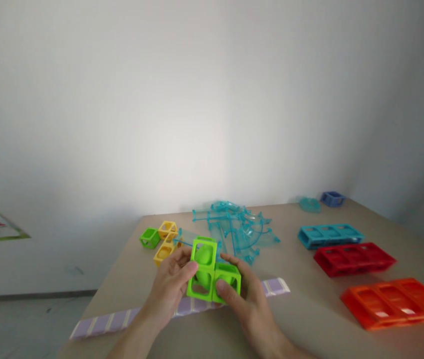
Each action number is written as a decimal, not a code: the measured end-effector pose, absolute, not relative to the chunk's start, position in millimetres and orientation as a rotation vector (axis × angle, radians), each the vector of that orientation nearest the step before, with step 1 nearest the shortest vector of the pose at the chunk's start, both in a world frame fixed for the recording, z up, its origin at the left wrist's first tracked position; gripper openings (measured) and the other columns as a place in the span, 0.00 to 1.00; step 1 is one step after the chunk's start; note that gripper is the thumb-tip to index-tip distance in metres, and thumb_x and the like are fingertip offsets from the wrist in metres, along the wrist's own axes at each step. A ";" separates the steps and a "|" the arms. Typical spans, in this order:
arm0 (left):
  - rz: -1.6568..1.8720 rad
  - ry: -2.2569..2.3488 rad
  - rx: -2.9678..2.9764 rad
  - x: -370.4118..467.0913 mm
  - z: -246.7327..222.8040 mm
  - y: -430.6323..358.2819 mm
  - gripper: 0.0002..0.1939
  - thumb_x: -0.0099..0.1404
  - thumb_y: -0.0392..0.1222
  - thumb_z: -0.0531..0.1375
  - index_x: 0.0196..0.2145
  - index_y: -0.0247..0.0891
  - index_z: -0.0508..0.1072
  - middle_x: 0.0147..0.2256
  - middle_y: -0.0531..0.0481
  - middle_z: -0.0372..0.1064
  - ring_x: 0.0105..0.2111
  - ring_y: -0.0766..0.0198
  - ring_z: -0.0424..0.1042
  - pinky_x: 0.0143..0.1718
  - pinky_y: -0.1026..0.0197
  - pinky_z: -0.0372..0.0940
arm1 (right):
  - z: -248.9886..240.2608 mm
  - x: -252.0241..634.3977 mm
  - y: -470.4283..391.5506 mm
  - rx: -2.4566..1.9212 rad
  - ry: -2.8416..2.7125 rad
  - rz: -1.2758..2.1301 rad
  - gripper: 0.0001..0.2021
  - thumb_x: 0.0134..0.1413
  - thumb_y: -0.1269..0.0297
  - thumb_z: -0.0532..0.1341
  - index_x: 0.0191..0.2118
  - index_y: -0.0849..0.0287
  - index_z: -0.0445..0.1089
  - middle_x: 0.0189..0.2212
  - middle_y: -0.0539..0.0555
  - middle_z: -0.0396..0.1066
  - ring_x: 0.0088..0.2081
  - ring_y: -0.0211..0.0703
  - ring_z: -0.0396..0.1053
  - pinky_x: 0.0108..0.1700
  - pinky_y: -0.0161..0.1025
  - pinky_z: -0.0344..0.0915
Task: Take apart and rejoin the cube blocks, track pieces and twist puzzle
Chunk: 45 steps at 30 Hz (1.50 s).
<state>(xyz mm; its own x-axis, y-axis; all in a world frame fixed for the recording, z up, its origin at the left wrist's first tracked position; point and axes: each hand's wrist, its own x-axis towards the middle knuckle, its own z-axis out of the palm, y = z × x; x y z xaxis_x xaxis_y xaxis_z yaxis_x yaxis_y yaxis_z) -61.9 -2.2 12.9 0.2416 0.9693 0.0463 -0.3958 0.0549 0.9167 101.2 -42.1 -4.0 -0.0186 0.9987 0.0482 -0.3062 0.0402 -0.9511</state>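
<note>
Between my hands, above the table, is a bright green L-shaped block [203,270] made of 3 open-sided cubes. Two cubes stand one over the other, and the third sits at the lower right. My left hand [170,280] grips the left side, thumb on the front face. My right hand [246,294] holds the lower right cube, its thumb pressed on the front. Under the hands runs a lilac strip with pale stripes [110,319], partly hidden by them. Just beyond lie yellow cube blocks [165,249] and a single green cube [149,238].
Clear teal track pieces [238,224] lie heaped at the table's back. On the right are a blue three-cell block [329,235], a red block [354,258] and an orange block [397,303]. A purple cube [332,199] and a small teal piece [310,204] sit far right, near the wall [212,99].
</note>
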 end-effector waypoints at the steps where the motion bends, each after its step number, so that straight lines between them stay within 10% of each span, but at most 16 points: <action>1: 1.183 0.731 1.017 -62.4 13.2 -2.3 0.16 0.54 0.45 0.69 0.39 0.35 0.75 0.35 0.46 0.75 0.35 0.60 0.75 0.33 0.63 0.70 | -5.4 101.0 -42.3 -0.926 -1.027 1.339 0.26 0.50 0.52 0.68 0.52 0.57 0.66 0.43 0.56 0.74 0.42 0.51 0.73 0.40 0.43 0.72; 34: 1.223 0.758 1.075 -64.2 6.5 1.5 0.14 0.52 0.44 0.69 0.34 0.35 0.74 0.32 0.48 0.75 0.32 0.62 0.74 0.33 0.64 0.66 | -10.4 105.0 -44.2 -0.874 -1.169 1.363 0.27 0.52 0.54 0.67 0.56 0.58 0.64 0.48 0.59 0.74 0.46 0.53 0.73 0.48 0.48 0.68; 45: 1.251 0.735 1.130 -67.3 6.2 -0.3 0.22 0.54 0.42 0.68 0.47 0.42 0.71 0.38 0.48 0.75 0.39 0.57 0.75 0.37 0.61 0.69 | -10.2 102.3 -45.8 -0.907 -1.172 1.321 0.23 0.54 0.51 0.65 0.52 0.57 0.66 0.42 0.57 0.74 0.41 0.49 0.71 0.42 0.43 0.68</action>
<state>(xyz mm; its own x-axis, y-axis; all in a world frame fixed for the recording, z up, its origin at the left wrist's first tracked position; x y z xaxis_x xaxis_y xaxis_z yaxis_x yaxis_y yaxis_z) -67.3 -0.3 6.2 0.2124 0.9665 0.1439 -0.3455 -0.0635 0.9363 102.3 -45.8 -10.2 -0.1101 0.9873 0.1143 -0.2306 0.0865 -0.9692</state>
